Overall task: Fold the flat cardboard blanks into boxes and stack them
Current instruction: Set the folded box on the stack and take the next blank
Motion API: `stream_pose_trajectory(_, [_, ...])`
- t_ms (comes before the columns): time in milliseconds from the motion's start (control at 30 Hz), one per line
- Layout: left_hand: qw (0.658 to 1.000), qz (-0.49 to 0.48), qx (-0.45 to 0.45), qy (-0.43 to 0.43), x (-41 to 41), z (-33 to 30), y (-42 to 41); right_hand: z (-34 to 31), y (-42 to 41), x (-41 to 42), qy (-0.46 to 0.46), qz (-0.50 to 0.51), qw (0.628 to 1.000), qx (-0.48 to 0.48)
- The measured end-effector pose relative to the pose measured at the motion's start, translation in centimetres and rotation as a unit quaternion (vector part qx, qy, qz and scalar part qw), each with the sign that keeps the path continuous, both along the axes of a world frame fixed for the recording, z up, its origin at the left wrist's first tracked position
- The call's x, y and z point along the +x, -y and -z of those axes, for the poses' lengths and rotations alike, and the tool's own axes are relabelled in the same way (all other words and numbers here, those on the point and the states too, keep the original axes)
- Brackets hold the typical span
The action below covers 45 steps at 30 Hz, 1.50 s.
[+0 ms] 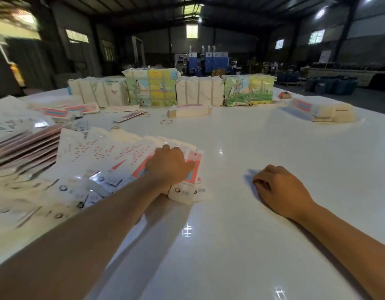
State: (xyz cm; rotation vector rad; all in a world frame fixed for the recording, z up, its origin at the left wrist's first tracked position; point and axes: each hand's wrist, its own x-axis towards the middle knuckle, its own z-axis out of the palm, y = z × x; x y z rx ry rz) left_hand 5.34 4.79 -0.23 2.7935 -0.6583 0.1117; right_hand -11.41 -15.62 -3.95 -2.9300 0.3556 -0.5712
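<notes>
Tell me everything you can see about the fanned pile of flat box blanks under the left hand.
The fanned pile of flat blanks lies on the glossy white table, left of centre. The blanks look like thin white card printed with rows of small red marks, red and blue panels and round logos near the near ends. They overlap like spread cards. The left hand rests on the rightmost ones, palm down.

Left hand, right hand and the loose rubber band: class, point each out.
left hand point(168, 164), head view, back of hand.
right hand point(278, 187), head view, back of hand.
rubber band point(166, 121), head view, its near edge.
</notes>
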Motion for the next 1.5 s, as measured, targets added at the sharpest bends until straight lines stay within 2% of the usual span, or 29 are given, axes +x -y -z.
stream_pose_trajectory(167, [0.992, -0.053, 0.115, -0.027, 2.4, 0.0, 0.9, 0.1, 0.2, 0.0, 0.019, -0.009, 1.000, 0.007])
stream_pose_trajectory(233, [0.989, -0.056, 0.123, -0.055, 2.4, -0.3, 1.5, 0.3, 0.4, 0.1, 0.026, -0.005, 1.000, 0.001])
stream_pose_trajectory(333, [0.989, -0.066, 0.096, -0.090, 2.1, -1.0, 1.9, 0.3, 0.5, 0.0, 0.036, -0.003, 0.999, 0.005])
stream_pose_trajectory(500, [0.984, -0.071, -0.080, -0.144, 1.6, -2.1, 2.9, 0.3, 0.4, 0.0, 0.037, -0.005, 0.999, 0.014])
stream_pose_trajectory(600, [0.979, -0.024, -0.144, -0.146, 0.8, -3.9, 2.9, 0.2, 0.3, 0.3, 0.034, -0.002, 0.999, 0.015])
stream_pose_trajectory(733, [0.977, 0.069, -0.113, -0.167, -1.9, -4.4, 1.8, 0.3, 0.5, 0.3, 0.028, 0.002, 0.999, 0.027])
stream_pose_trajectory(1033, [0.972, 0.144, -0.133, -0.128, -4.6, 1.2, -0.6, 0.5, 1.0, 0.3, 0.022, -0.004, 0.999, 0.044])
stream_pose_trajectory(1100, [0.974, 0.147, -0.135, -0.104, -5.0, 1.3, -0.6, 0.3, 1.0, 0.1, 0.064, 0.003, 0.994, 0.091])
stream_pose_trajectory(1167, [0.970, 0.147, -0.180, -0.073, -5.6, 1.5, -0.5, -0.2, 0.7, 0.2, 0.145, 0.022, 0.963, 0.228])
stream_pose_trajectory(1200, [0.967, 0.141, -0.203, -0.065, -5.8, 1.4, -0.4, -0.6, 0.6, 0.2, 0.185, 0.021, 0.920, 0.344])
stream_pose_trajectory(1233, [0.967, 0.137, -0.209, -0.054, -6.0, 1.4, -0.3, -1.0, 0.4, 0.3, 0.203, 0.018, 0.861, 0.466])
stream_pose_trajectory(1267, [0.969, 0.136, -0.203, -0.041, -6.1, 1.4, -0.3, -1.3, 0.3, 0.3, 0.200, 0.015, 0.807, 0.555])
stream_pose_trajectory(1300, [0.970, 0.136, -0.199, -0.030, -6.1, 1.4, -0.3, -1.4, 0.3, 0.2, 0.183, 0.003, 0.782, 0.597])
stream_pose_trajectory(1367, [0.970, 0.148, -0.194, -0.017, -6.4, 1.3, -0.5, -1.2, 0.1, 0.1, 0.149, -0.016, 0.796, 0.586])
stream_pose_trajectory(1433, [0.970, 0.194, -0.137, 0.040, -6.9, 1.4, -0.6, -1.1, -0.1, 0.0, 0.137, -0.019, 0.808, 0.573])
stream_pose_trajectory(1500, [0.967, 0.228, -0.058, 0.096, -7.2, 1.7, -0.5, -0.8, 0.1, -0.1, 0.142, -0.031, 0.799, 0.584])
